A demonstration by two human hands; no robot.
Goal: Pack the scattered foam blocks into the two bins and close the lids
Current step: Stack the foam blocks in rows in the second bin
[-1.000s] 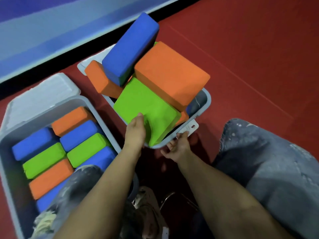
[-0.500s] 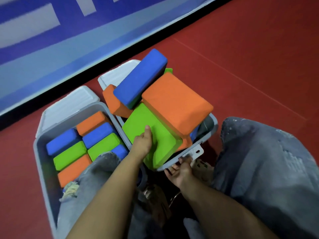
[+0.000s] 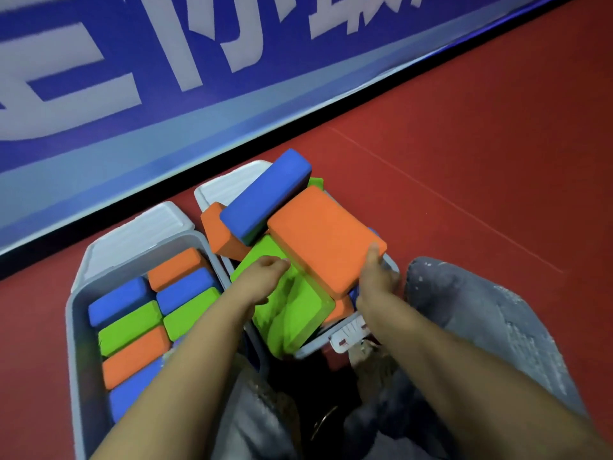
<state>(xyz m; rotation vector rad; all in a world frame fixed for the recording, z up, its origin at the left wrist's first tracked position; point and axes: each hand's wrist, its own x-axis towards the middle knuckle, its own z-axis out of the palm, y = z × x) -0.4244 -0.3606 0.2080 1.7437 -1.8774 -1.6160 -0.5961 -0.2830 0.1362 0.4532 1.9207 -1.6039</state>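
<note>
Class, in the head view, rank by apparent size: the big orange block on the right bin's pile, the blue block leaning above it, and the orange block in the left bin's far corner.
1. Big orange block
2. Blue block
3. Orange block in the left bin, partly sunk among its neighbours, so its rank is unsure

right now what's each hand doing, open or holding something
Left hand: fingers curled, resting on the big green block; a real grip cannot be told.
Right hand: grips the near corner of the large orange block.

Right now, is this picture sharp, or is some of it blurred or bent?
Head view: the white lettering on the blue banner is smeared by motion blur; the banner's black lower edge bows, a wide-angle effect; the big orange block and both bins look fairly sharp, evenly lit, without glare.
</note>
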